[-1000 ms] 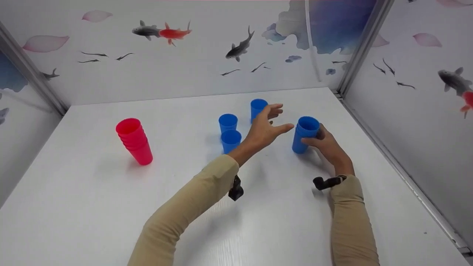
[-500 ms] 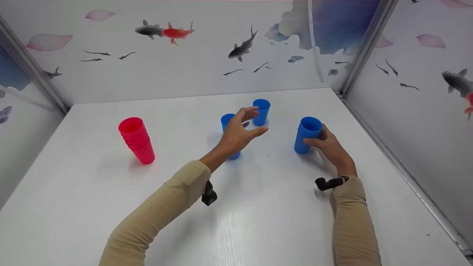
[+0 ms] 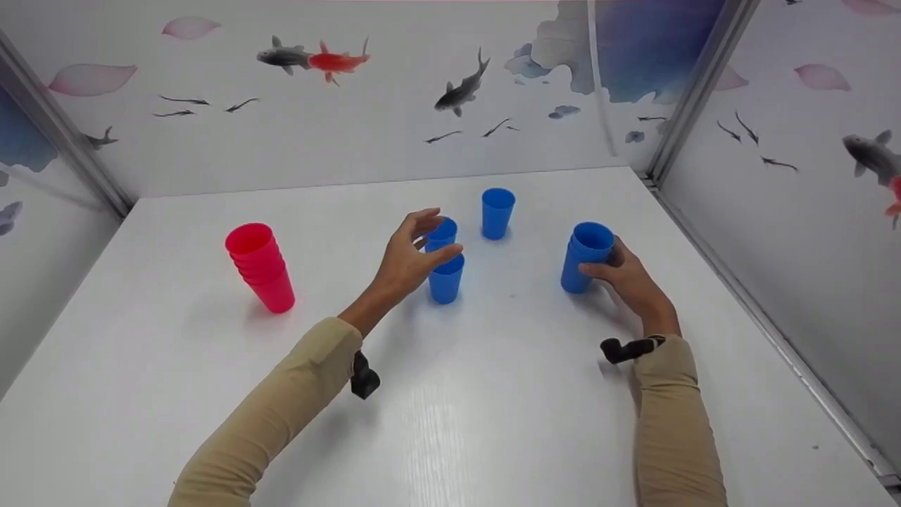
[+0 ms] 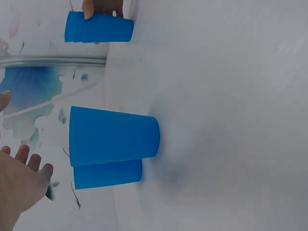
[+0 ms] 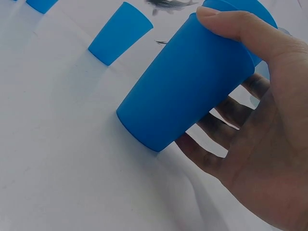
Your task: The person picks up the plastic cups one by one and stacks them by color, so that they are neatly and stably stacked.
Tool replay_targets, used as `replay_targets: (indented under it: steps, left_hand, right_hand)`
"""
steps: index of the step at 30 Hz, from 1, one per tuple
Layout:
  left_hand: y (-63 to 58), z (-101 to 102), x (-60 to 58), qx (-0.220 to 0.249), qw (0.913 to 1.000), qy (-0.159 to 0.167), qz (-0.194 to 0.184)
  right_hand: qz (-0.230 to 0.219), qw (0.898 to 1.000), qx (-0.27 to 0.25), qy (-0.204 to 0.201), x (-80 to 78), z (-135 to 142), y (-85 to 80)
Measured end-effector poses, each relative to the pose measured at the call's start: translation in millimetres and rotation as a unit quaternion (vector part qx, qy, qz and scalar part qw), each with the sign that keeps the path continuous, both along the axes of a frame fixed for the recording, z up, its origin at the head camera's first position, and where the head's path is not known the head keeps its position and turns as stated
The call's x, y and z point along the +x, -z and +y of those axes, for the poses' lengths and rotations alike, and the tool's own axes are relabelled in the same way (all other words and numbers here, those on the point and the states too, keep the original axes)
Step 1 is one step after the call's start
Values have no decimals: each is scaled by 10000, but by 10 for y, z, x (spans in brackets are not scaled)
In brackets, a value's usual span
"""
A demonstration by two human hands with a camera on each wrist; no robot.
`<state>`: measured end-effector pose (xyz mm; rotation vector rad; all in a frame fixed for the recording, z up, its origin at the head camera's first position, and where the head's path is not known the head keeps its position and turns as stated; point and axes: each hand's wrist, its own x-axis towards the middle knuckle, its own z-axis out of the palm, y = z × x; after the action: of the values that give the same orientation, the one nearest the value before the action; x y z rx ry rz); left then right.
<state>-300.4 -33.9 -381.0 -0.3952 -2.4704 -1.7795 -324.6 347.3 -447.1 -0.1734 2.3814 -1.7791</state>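
Observation:
My right hand (image 3: 633,285) grips a stack of nested blue cups (image 3: 577,271) upright on the table, thumb across its near side. In the right wrist view the fingers curl behind the stack (image 5: 185,82). With fingers spread and slightly bent, my left hand (image 3: 405,264) hovers just left of two single blue cups, one nearer (image 3: 445,285) and one farther back (image 3: 442,231). It partly covers both in the head view. Nothing lies in its grasp; the left wrist view shows a gap between the fingers and the near cup (image 4: 113,137).
Another blue cup (image 3: 497,215) stands alone farther back. A leaning-looking stack of red cups (image 3: 260,267) stands at the left of the white table (image 3: 493,394). Walls printed with fish (image 3: 317,148) enclose the back and sides.
My left hand has moved left, away from the blue stack, across to the two single blue cups. The right hand keeps its hold on the stack in place.

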Motion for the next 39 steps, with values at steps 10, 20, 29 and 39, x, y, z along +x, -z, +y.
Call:
replay_targets:
  steps: [10, 20, 29, 39]
  left_hand:
    - [248, -141, 10, -35, 9994, -13, -336]
    - [468, -106, 8, -169, 9967, -112, -784]
    - [573, -26, 4, -212, 9905, -317, -1323]
    - [598, 60, -19, -151, 9872, -564, -1487]
  right_hand:
    - [11, 10000, -46, -10, -4, -2, -3]
    - [-75, 10000, 43, 27, 9, -3, -3]
    - [-13, 10000, -38, 4, -4, -6, -1]
    - [110, 9997, -178, -81, -19, -20, 14]
